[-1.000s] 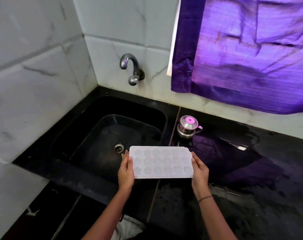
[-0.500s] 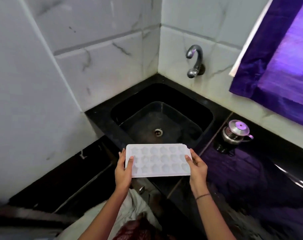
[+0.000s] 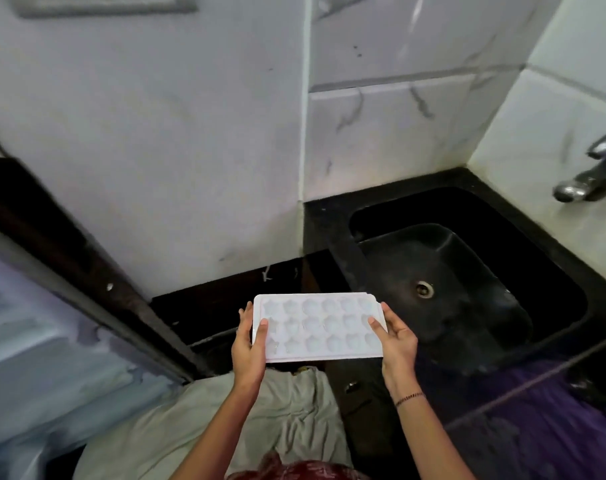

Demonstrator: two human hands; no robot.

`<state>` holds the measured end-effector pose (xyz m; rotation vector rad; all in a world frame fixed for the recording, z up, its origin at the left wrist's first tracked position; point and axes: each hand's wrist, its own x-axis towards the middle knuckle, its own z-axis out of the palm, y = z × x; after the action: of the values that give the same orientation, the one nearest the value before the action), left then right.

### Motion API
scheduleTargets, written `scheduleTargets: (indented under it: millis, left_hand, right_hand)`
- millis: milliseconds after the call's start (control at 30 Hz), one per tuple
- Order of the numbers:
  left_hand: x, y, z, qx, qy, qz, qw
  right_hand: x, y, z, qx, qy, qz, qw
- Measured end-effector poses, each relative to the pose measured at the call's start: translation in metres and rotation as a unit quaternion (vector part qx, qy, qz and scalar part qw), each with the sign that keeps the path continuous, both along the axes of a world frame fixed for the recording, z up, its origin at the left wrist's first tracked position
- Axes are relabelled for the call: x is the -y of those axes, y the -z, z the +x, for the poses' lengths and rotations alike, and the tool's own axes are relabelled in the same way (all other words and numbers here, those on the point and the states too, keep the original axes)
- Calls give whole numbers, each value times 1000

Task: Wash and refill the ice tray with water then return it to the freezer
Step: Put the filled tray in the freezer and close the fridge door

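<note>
Steadiness is what this carry needs, I judge. The ice tray (image 3: 317, 327) lies level in front of me, left of the sink (image 3: 415, 258) and well apart from the tap (image 3: 585, 178). My left hand (image 3: 247, 348) grips one short end and my right hand (image 3: 396, 341) the other, thumbs on top. Whether the moulds hold water I cannot tell, so I should hold both ends at equal height, turn slowly and avoid any jolt.

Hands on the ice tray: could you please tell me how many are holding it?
2. The left hand grips the ice tray at its left end; the right hand grips its right end, thumbs on top.
</note>
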<state>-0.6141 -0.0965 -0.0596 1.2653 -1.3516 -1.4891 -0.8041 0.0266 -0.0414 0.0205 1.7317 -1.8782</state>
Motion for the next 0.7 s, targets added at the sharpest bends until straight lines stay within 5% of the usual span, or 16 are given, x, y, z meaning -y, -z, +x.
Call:
scheduleTargets:
  millis: [400, 700]
  left_hand:
    - [18, 15, 135, 16, -202, 3, 979]
    - [-14, 10, 214, 12, -398, 23, 917]
  right_hand:
    - [107, 13, 100, -35, -194, 5, 980]
    - [172, 18, 186, -12, -383, 11, 923]
